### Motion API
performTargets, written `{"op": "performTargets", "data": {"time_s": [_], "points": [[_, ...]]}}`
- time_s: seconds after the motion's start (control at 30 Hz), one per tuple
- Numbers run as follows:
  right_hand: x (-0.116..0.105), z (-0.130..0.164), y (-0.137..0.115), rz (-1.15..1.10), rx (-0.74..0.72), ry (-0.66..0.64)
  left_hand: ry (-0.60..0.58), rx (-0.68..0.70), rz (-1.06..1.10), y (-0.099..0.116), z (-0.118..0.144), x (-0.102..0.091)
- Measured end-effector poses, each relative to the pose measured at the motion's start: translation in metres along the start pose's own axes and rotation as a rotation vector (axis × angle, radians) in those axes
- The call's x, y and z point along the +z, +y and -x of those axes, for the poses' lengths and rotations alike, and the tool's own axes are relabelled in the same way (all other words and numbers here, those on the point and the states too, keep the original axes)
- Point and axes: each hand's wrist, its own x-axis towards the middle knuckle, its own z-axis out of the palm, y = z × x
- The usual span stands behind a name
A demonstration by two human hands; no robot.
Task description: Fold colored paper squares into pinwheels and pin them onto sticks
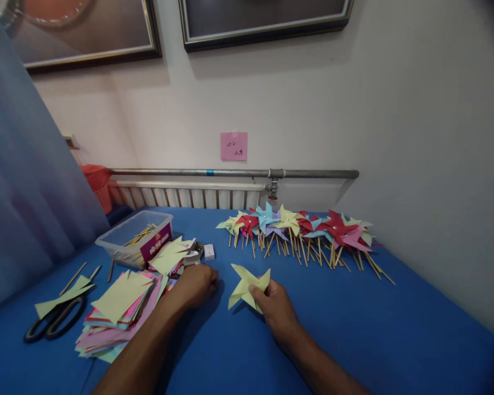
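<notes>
My right hand (pixel 274 303) pinches a folded yellow paper pinwheel head (pixel 247 283) just above the blue table (pixel 354 334). My left hand (pixel 197 285) rests on the table with its fingers curled, beside a small round tin (pixel 194 253) and the edge of a stack of coloured paper squares (pixel 119 307). I cannot see anything held in it. A row of finished pinwheels on wooden sticks (pixel 304 233) lies beyond both hands, near the wall.
A clear plastic box with wooden sticks (pixel 135 237) stands at the left. Black scissors (pixel 55 321) lie on the far left with paper scraps and loose sticks. A small white box (pixel 209 252) sits by the tin. A radiator and pipe (pixel 230 173) run along the wall.
</notes>
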Motion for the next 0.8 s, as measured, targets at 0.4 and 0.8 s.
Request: {"op": "performTargets", "data": {"time_s": [0.4, 0.8], "points": [[-0.001, -0.001, 0.001, -0.015, -0.027, 0.012, -0.013, -0.021, -0.024, 0.005, 0.001, -0.001], [-0.001, -0.003, 0.006, 0.009, -0.024, 0.031, 0.146, -0.027, 0.227, 0.008, 0.001, -0.003]]}}
